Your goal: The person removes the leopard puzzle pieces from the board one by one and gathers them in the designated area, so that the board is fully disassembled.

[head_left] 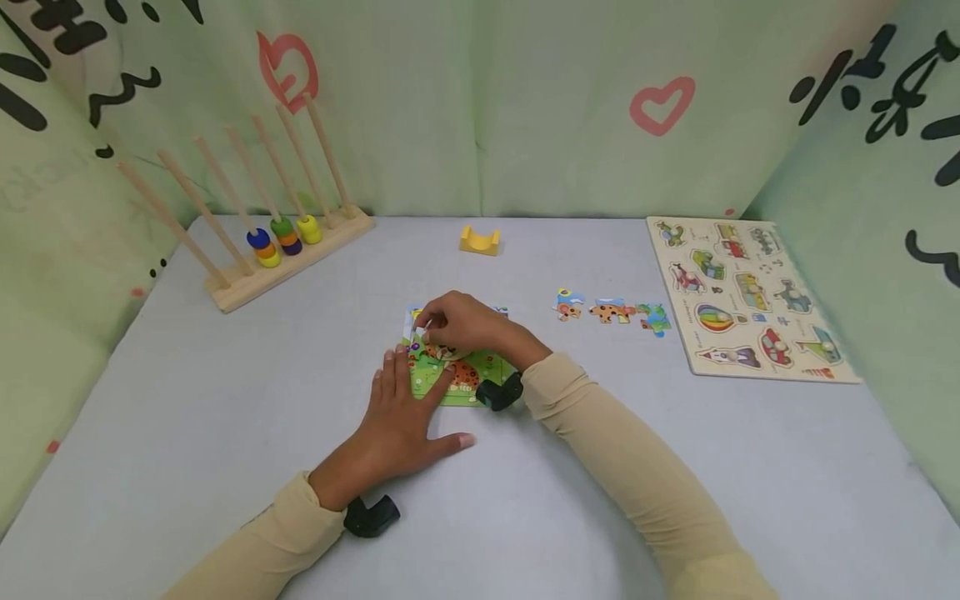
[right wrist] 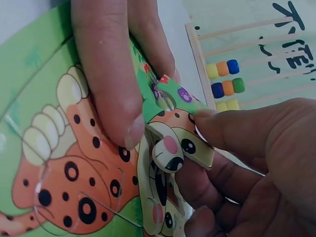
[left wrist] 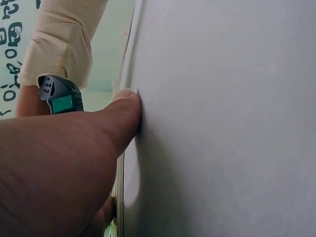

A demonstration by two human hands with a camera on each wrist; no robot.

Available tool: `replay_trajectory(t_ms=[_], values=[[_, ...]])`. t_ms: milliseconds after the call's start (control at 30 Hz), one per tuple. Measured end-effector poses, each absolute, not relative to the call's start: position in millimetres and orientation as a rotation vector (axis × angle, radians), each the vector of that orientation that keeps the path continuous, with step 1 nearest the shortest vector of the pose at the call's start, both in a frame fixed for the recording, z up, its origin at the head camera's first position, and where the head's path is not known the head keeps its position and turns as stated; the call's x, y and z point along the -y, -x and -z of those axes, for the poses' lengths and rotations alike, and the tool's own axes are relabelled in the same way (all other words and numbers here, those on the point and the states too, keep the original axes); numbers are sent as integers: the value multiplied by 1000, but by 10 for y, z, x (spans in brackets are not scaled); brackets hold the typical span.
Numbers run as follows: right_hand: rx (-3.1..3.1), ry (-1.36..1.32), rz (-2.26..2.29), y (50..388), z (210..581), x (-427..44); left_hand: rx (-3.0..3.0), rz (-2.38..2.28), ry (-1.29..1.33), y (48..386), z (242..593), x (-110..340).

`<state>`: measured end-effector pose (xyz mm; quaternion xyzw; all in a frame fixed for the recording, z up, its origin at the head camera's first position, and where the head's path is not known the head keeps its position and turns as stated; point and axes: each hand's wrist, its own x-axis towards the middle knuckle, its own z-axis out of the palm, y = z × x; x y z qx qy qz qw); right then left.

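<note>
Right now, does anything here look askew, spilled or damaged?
Yes: the eye piece, pinched in the right hand, tilts up from the spotted-animal puzzle instead of lying flush, so it looks askew. I see nothing spilled or damaged.

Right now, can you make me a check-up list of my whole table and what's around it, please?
Surface: pale table, no spills seen.
Job's things: puzzle with a spotted animal; a tilted piece showing an eye, held at the puzzle; more pieces in a row to its right.
Clutter: bead rack back left, yellow block at the back, picture board on the right.
Hands: right hand pinches the piece; left hand has straight fingers, some over the puzzle.
Cables: nothing seen.
Surroundings: green backdrop with pink and black markings.
</note>
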<state>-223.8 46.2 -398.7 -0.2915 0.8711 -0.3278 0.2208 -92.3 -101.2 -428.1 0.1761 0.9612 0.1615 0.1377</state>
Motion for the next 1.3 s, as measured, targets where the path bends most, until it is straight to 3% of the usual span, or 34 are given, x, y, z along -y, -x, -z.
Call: replay_trajectory(t_ms=[1300], values=[[-2369,594,1150,2197,3998,-1454,-2764,-468,-477,930,4285,999]])
